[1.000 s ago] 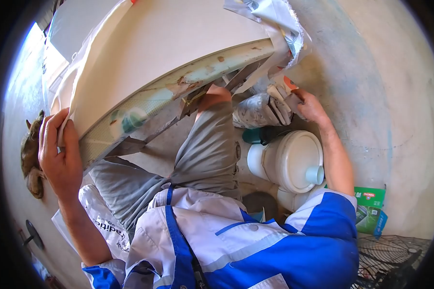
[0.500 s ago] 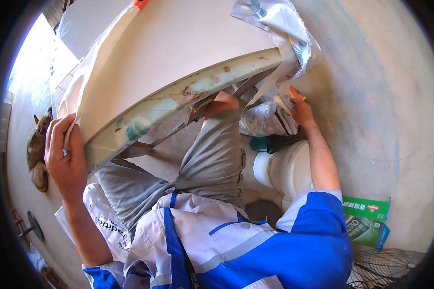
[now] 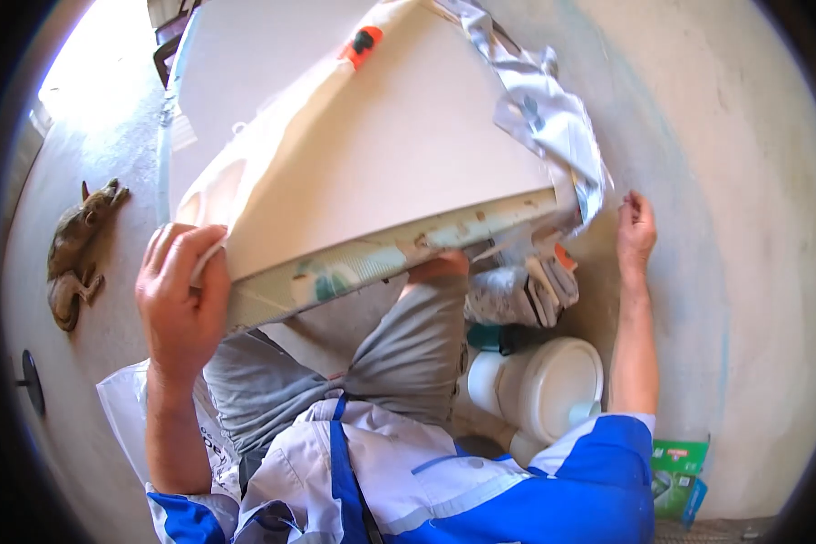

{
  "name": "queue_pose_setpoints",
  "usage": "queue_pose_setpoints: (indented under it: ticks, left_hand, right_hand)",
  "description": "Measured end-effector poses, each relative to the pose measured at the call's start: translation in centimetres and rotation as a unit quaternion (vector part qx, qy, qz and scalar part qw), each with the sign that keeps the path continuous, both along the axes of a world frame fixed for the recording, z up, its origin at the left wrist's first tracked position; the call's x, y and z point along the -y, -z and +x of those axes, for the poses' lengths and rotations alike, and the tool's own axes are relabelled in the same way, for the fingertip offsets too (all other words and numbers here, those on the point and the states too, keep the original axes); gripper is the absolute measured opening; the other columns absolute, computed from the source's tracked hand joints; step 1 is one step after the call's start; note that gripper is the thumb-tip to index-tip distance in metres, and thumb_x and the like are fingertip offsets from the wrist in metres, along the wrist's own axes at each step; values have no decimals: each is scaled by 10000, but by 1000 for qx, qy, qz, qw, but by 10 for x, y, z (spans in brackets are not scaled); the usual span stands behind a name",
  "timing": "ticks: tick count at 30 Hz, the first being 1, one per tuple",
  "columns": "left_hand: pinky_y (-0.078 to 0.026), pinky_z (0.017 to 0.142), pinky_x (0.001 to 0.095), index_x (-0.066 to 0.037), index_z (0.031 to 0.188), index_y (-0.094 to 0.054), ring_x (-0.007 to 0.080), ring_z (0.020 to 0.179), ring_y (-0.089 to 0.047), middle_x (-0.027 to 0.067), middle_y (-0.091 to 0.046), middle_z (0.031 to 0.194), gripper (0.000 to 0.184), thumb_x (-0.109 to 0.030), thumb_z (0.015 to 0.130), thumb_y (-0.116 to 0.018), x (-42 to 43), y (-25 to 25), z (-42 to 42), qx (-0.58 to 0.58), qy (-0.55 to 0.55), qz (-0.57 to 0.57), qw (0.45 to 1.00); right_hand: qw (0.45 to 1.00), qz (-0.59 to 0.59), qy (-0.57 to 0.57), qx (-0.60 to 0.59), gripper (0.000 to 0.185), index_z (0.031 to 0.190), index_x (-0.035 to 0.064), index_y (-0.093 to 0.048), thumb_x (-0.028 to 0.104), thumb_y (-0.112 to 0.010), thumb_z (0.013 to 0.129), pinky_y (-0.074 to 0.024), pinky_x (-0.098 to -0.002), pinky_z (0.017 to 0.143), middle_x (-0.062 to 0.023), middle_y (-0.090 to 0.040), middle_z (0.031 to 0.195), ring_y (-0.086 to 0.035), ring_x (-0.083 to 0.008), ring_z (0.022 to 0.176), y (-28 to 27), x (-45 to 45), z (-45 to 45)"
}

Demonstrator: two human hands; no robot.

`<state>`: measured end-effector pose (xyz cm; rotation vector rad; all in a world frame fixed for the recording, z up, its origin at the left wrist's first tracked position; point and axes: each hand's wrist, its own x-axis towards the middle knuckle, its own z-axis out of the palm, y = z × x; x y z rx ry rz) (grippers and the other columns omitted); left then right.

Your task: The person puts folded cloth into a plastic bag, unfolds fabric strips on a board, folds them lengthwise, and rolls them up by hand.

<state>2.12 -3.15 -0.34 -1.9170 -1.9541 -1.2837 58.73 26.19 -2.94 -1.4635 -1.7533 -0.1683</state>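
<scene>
1. A white bucket [image 3: 558, 390] stood lidded beside the person's right leg, its contents hidden; a pale cup-like piece [image 3: 582, 413] sat against its rim.
2. A white plastic bag [image 3: 127, 412] lay by the left arm, which partly covered it; what it held could not be seen.
3. The bag's dark print was cut off; a green carton [image 3: 675, 480] at lower right bore writing too small to read.
4. The left hand [image 3: 183, 295] had fingers and thumb closed on the edge of a white sheet [image 3: 227, 190], at the near-left corner of a worn-edged table [image 3: 381, 252].
5. The right hand [image 3: 637, 234], fingers curled, was near the wall, right of the table; whether it held anything could not be told.
</scene>
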Motion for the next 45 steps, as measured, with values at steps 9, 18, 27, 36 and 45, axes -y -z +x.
queue_pose_setpoints:
  ticks: [9, 18, 27, 36, 45]
  left_hand:
    - [-509, 743, 397, 19, 1007, -678, 311, 812, -635, 146, -648, 877, 155, 48, 856, -660, 0, -2, -3, 3, 19, 13, 1000]
    - [-509, 707, 405, -5, 995, -690, 313, 773, -626, 130, -656, 852, 203, 53, 802, -676, -2, 1, -8, 13, 27, 25, 999]
    - [-495, 675, 395, -13, 996, -693, 296, 733, -610, 116, -661, 850, 227, 63, 782, -683, -2, 2, -10, 16, 27, 20, 999]
    - [-508, 706, 404, -15, 991, -685, 308, 754, -619, 120, -664, 863, 215, 55, 790, -655, 0, 1, -9, 20, 32, 32, 999]
    - [-520, 728, 418, -14, 986, -683, 328, 784, -629, 131, -660, 870, 212, 61, 792, -646, -1, 3, -7, 13, 22, 37, 999]
  right_hand:
    - [944, 63, -252, 201, 365, 1210, 18, -674, 178, -763, 894, -518, -446, 992, -155, -666, 1237, -643, -335, 1146, -103, 5, -223]
    - [944, -163, -4, 286, 649, 1308, 43, -640, 409, -771, 789, -487, -548, 1043, -250, -616, 1365, -571, -449, 1293, -61, -139, -277]
    - [949, -174, -65, 255, 350, 1048, -36, -714, 252, -651, 860, -568, -455, 785, -248, -734, 921, -734, -336, 867, -42, -207, -227]
    - [801, -453, -326, -220, 285, 1113, -12, -712, 241, -664, 993, -542, -259, 672, -64, -732, 908, -672, -115, 753, -91, -102, -275]
    - [925, -285, -232, -96, 276, 1105, -39, -703, 199, -626, 987, -536, -332, 716, -81, -716, 932, -652, -146, 801, -84, -128, -249]
